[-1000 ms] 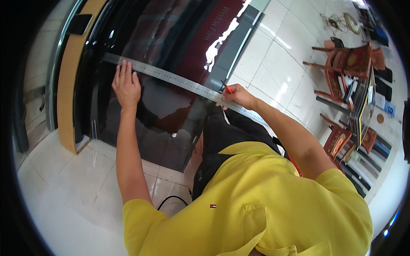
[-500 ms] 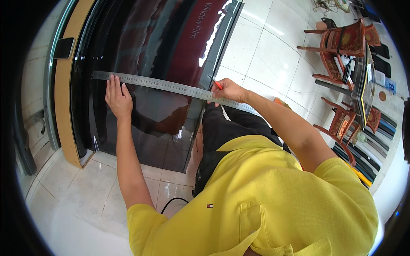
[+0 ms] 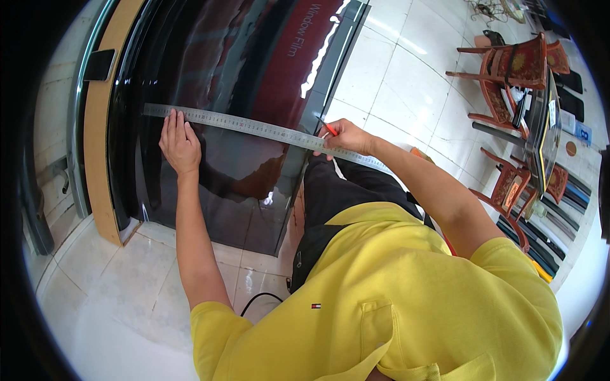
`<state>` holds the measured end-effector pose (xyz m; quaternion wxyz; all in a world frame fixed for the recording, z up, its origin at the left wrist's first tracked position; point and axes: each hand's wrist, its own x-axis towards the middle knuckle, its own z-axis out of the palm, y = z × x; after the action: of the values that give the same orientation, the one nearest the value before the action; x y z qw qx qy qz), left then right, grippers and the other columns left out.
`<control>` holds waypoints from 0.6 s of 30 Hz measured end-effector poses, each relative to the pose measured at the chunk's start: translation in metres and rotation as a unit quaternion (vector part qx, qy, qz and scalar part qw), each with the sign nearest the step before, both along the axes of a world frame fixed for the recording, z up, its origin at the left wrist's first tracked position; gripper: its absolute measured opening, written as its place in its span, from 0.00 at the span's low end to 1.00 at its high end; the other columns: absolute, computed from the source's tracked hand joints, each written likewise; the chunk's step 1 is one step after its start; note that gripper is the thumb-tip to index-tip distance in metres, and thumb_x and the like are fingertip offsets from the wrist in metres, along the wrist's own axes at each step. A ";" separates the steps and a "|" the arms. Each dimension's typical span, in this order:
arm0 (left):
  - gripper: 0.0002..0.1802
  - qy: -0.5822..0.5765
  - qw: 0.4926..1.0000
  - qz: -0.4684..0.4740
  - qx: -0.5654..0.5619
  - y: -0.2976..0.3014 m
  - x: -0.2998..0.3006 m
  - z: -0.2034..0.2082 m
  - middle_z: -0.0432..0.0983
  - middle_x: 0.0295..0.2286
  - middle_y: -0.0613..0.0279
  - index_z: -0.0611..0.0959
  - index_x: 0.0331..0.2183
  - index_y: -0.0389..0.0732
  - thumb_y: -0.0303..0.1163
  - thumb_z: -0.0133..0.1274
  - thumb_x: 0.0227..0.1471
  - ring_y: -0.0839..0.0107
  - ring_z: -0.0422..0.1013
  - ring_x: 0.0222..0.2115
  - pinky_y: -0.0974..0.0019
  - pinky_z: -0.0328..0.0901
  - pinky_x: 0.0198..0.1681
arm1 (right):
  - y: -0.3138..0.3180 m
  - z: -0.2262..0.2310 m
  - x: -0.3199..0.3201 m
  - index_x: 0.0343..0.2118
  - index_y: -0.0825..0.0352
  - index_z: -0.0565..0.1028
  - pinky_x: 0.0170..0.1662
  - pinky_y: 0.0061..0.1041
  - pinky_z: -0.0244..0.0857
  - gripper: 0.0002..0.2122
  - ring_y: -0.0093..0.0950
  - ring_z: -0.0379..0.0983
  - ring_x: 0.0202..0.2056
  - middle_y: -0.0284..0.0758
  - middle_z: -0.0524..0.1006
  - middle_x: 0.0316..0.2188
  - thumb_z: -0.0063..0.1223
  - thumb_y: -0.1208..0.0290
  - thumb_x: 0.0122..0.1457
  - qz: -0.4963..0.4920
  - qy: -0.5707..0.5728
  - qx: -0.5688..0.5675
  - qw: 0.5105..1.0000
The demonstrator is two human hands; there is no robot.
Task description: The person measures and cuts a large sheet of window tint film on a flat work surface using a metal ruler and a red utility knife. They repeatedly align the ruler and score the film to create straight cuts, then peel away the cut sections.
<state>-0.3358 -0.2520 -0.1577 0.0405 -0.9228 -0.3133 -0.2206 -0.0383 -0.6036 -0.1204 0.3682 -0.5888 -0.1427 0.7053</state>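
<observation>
A long metal ruler (image 3: pixel 244 125) lies across a dark, glossy sheet of window film (image 3: pixel 222 216). The fingers of my left hand (image 3: pixel 180 147) are stretched out flat and press on the ruler near its left end. At the film's right edge, my right hand (image 3: pixel 348 138) is closed around a slim red tool with a dark pointed tip (image 3: pixel 331 129), which looks like a utility knife. Its fingertips also touch the ruler, whose right end runs on over my dark trousers. Whether the tip touches the film I cannot tell.
At the left, a long tan board (image 3: pixel 98 140) runs beside the film, with a dark phone-like object (image 3: pixel 100 65) on it. White floor tiles (image 3: pixel 406 76) spread to the right. Carved wooden chairs (image 3: pixel 515 63) stand around a dark table (image 3: pixel 540 133), near several rolls (image 3: pixel 540 232).
The whole view has shifted slightly to the right. Both hands stay in nearly the same spots on the ruler, and the right one keeps hold of the red tool.
</observation>
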 end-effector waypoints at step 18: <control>0.18 -0.005 1.000 -0.006 -0.001 0.000 -0.001 0.001 0.81 0.59 0.61 0.88 0.55 0.42 0.31 0.58 0.65 0.57 0.75 0.61 0.52 0.67 0.61 | 0.005 0.008 0.005 0.46 0.72 0.81 0.50 0.30 0.80 0.12 0.31 0.86 0.43 0.45 0.88 0.44 0.52 0.81 0.61 0.026 -0.004 -0.033 0.999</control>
<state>-0.3373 -0.2515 -0.1565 0.0365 -0.9235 -0.3084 -0.2251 -0.0337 -0.5982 -0.1124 0.3297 -0.5998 -0.1360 0.7162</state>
